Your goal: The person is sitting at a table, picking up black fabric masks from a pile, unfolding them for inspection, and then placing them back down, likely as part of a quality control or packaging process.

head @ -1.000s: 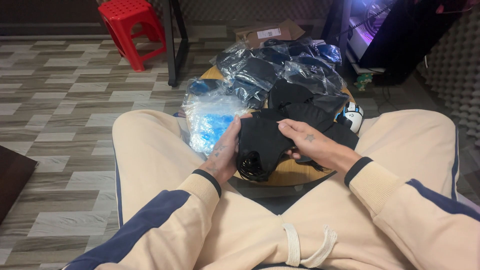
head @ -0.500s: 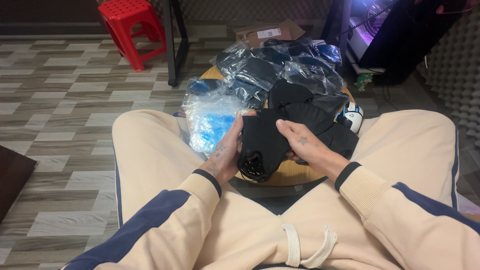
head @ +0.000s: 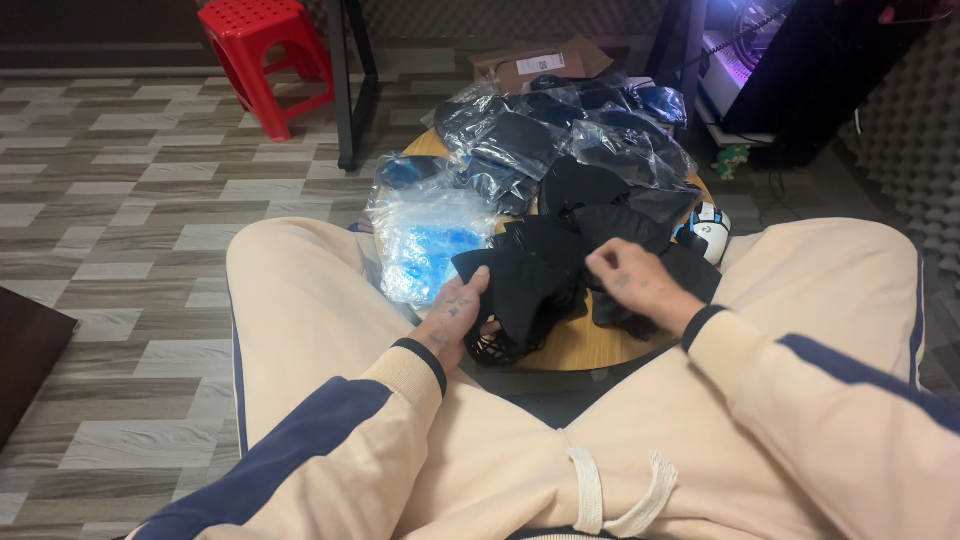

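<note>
black cloth (head: 540,275) | red stool (head: 262,50) | cream, navy-striped sleeves (head: 330,440) | blue bags (head: 425,245)

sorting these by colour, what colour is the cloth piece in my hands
Black, seen in the head view: cloth piece between left hand and right hand.

Red plastic stool (head: 262,52) on grey wood-pattern floor (head: 120,200); cardboard box (head: 535,65) behind round wooden table (head: 590,345); bag of blue items (head: 425,245) at table's left edge; white computer mouse (head: 708,232) at right
</note>
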